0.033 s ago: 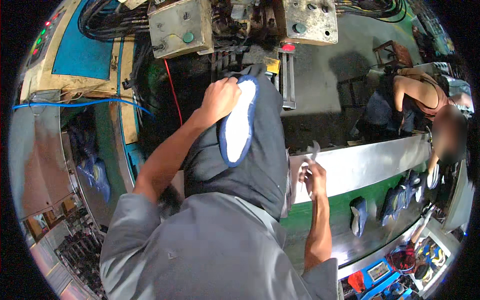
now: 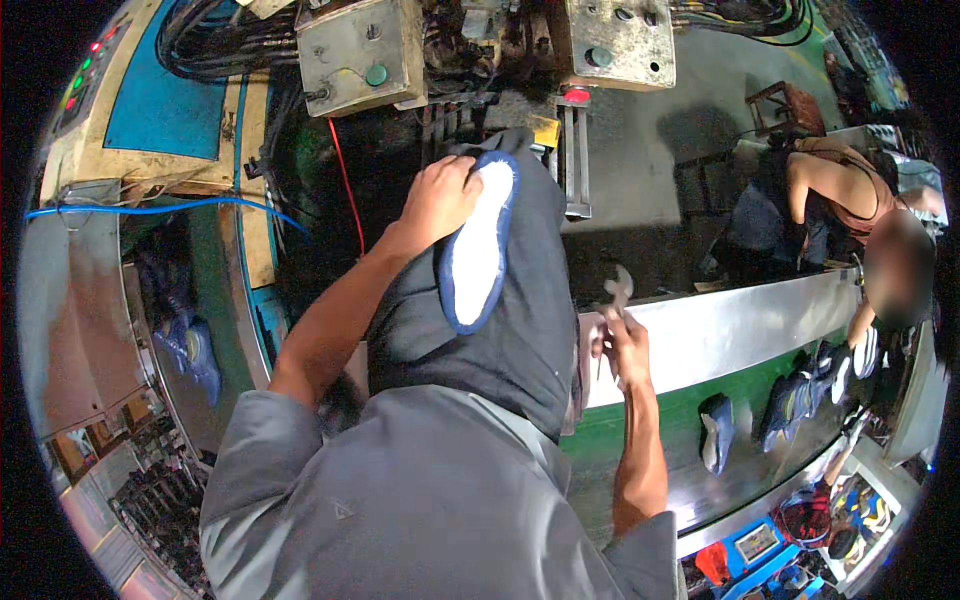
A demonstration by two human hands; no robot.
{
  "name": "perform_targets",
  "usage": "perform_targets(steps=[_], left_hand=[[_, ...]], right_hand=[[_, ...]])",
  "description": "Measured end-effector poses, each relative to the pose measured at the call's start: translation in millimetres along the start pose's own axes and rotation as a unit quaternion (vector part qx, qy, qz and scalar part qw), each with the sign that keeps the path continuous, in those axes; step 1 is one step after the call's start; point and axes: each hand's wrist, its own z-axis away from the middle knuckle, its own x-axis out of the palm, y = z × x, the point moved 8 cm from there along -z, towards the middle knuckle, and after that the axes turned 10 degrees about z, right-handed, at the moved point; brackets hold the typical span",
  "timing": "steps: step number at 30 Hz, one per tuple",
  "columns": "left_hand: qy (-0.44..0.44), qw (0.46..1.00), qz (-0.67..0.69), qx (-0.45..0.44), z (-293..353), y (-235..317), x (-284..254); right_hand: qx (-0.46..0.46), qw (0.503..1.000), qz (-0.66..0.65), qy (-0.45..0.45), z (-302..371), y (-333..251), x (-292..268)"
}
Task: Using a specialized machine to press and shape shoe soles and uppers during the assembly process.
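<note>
A blue shoe upper point(image 2: 478, 255) with a white bottom lies sole side up along my thigh in dark trousers. Its far end is gripped by my left hand point(image 2: 440, 203), the fingers curled over the edge. To the right of my leg, above the metal rim of a conveyor, my right hand point(image 2: 627, 345) is closed around metal pincers point(image 2: 620, 288). Their curved head points away from me, and part of the handles is hidden by my fingers. The pincers and the shoe upper are apart.
A green conveyor belt point(image 2: 660, 425) on my right carries several blue shoes point(image 2: 716, 433). A co-worker point(image 2: 835, 190) bends over its far right end. Machine boxes with buttons point(image 2: 362, 58) stand ahead. More blue shoe uppers point(image 2: 188, 350) lie at left, below a blue hose point(image 2: 180, 208).
My right hand has turned, and the pincers' head has shifted slightly left and away from me. My left hand and the shoe upper stay in place.
</note>
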Motion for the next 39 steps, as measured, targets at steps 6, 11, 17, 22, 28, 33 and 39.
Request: perform_targets(steps=[6,11,17,22,28,33,39], left_hand=[[0.004,0.958,0.260,-0.119,37.3,-22.5,35.8],[0.043,0.915,0.378,-0.138,47.7,-36.9,54.7],[0.037,0.957,0.263,-0.121,40.0,-22.8,35.3],[-0.005,0.925,0.349,-0.148,36.0,-23.5,38.5],[-0.101,0.694,0.667,-0.250,30.0,-19.7,49.8],[-0.026,0.908,0.385,-0.166,31.6,-38.1,53.2],[-0.096,0.900,0.369,-0.209,28.7,-22.3,49.9]], right_hand=[[-0.345,0.836,0.423,-0.049,-27.8,-164.2,93.5],[-0.416,0.715,0.556,-0.071,-43.9,-215.9,143.7],[-0.441,0.666,0.602,-0.022,-69.9,-211.6,147.5],[-0.440,0.683,0.582,-0.002,-67.7,-207.7,132.3],[-0.354,0.694,0.626,-0.035,-69.5,-203.6,129.1],[-0.408,0.703,0.582,-0.012,-69.4,-220.5,110.8],[-0.412,0.620,0.667,0.027,-70.7,-234.8,149.3]])
